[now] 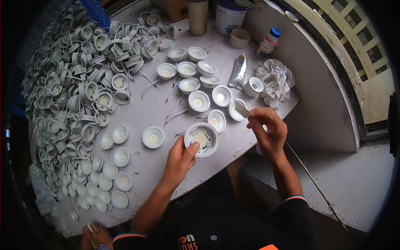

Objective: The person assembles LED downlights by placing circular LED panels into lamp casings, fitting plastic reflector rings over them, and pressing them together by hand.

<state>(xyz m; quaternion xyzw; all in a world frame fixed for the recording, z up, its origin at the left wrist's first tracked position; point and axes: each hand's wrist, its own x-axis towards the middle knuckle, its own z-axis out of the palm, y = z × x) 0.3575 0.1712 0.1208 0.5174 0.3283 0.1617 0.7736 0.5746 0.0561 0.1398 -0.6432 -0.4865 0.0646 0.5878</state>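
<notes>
Round white lamp part [207, 135] over the surface [166, 112]

At left lies a pile of similar parts [79, 79]. The left hand [179, 162] grasps the lamp part, thumb beside the small yellow dots inside. The right hand [270, 130] pinches a thin pale blade [242, 109].

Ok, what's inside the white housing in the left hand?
The housing holds a board with small yellow dots; the thumb of the left hand hides what lies beneath.
</notes>
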